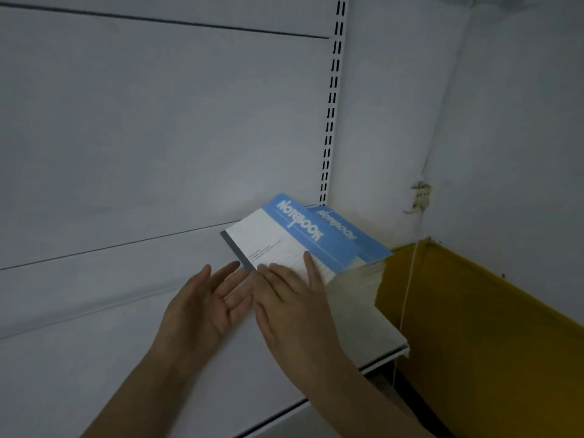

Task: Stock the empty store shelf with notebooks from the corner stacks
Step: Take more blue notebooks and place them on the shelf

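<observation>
Both hands sit low centre of the frame, over the white shelf (94, 311). The left hand (202, 308) is spread, palm turned toward the right, fingers straight, holding nothing; its fingertips come up just beside the near corner of the top notebook (284, 238). The right hand (294, 298) lies flat with straight fingers pressing on the lower white part of that cover, nothing gripped.

The top notebook lies askew on a notebook stack (357, 273), right of centre in the frame, against the slotted upright (331, 105) at the shelf's back right corner. A second blue cover (344, 229) shows just behind it.

We judge the step in hand is taking the top notebook off the stack. To do it well we'd keep the right palm flat to slide the cover toward the left hand, let that hand get under the overhanging corner, and lift one copy only. The stack's page edges look uneven, so dragging could pull copies below along.

Look: blue band with white "Notebook" lettering, a white panel with faint lines of print too small to read, and a grey strip along one edge. Thin, flat, likely a soft cover that bends.
</observation>
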A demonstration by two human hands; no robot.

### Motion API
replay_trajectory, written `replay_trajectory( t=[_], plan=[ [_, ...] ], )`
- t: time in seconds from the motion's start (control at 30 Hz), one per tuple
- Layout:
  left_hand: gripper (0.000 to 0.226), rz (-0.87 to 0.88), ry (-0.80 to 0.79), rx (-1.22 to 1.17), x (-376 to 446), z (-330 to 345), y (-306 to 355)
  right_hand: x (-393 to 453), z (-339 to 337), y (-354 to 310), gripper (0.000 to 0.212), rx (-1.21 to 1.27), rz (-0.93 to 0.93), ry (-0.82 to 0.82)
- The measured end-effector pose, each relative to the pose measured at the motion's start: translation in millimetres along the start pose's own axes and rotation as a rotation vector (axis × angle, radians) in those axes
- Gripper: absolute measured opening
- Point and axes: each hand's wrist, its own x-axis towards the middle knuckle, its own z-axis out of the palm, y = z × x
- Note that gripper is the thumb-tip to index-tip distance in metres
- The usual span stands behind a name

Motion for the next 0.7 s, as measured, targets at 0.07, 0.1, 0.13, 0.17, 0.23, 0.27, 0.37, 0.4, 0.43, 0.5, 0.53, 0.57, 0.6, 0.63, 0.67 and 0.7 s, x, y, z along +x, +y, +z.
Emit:
replay_trajectory(
  t=[0.07,0.1,0.13,0.17,0.23,0.27,0.37,0.4,0.43,0.5,0.53,0.57,0.6,0.63,0.67,0.7],
  plan=[
    [0.093,-0.015,0.054,-0.009,4,3,-3,0,-3,2,0.038,0.066,-0.004,-0.026],
    [0.087,-0.02,0.098,0.002,5,4,-5,0,-6,0,0.039,0.144,-0.02,-0.018],
    [0.078,-0.021,0.136,0.023,7,3,-8,-1,-9,-3,0.039,0.245,-0.035,-0.002],
    [0.068,-0.023,0.174,0.048,8,3,-11,-3,-13,-6,0.038,0.342,-0.049,0.028],
    [0.055,-0.007,0.268,0.054,8,0,-14,-3,-23,-6,0.036,0.44,-0.061,0.108],
    [0.051,0.024,0.321,0.042,8,-3,-12,-2,-27,-1,0.035,0.426,-0.041,0.152],
    [0.041,0.109,0.468,0.027,-1,1,1,5,-27,30,0.049,0.232,0.154,0.137],
    [0.037,0.127,0.495,0.054,-3,1,4,7,-24,41,0.059,0.161,0.233,0.062],
    [0.03,0.147,0.516,0.092,-4,1,7,7,-19,49,0.069,0.116,0.294,-0.018],
    [0.019,0.168,0.536,0.156,-7,1,8,2,-10,58,0.072,0.095,0.329,-0.082],
    [0.017,0.155,0.543,0.182,-7,2,8,0,-8,58,0.065,0.102,0.314,-0.044],
    [0.019,0.136,0.545,0.205,-7,2,7,-1,-9,57,0.055,0.121,0.293,0.031],
    [0.022,0.11,0.552,0.226,-7,2,6,-2,-10,54,0.045,0.137,0.267,0.113],
    [0.025,0.076,0.557,0.245,-7,1,5,-3,-10,49,0.038,0.136,0.237,0.186],
    [0.027,0.045,0.558,0.261,-6,0,5,-4,-10,45,0.034,0.125,0.205,0.247],
    [0.029,0.021,0.553,0.273,-6,-1,5,-3,-10,40,0.034,0.121,0.179,0.3]
  ],
)
